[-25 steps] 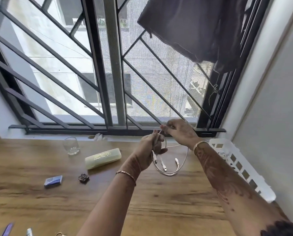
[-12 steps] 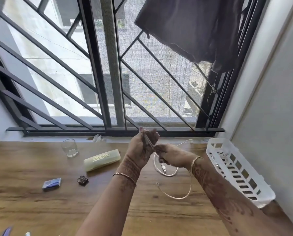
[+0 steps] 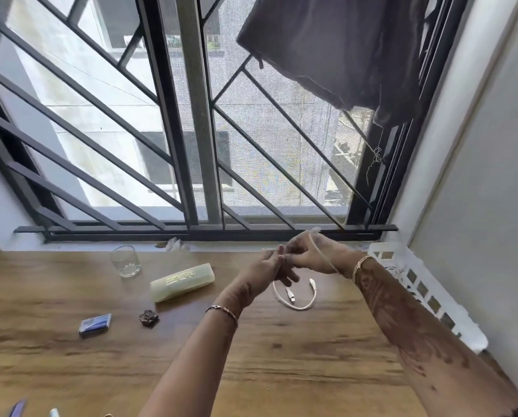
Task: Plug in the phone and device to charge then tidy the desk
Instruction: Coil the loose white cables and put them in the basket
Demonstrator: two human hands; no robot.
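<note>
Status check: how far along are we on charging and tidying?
Done: nothing confirmed; no phone in view. In hand: left hand and right hand hold the white cable, its loop hanging toward the desk. Remaining: glass, pale case, blue box and dark trinket lie loose on it.

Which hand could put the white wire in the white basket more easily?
Probably the right hand. It grips the white wire and sits nearer the white basket at the right end of the desk. The left hand holds the wire too, but farther from the basket.

wood-grain desk (image 3: 71, 371), clear glass tumbler (image 3: 125, 261)
</note>
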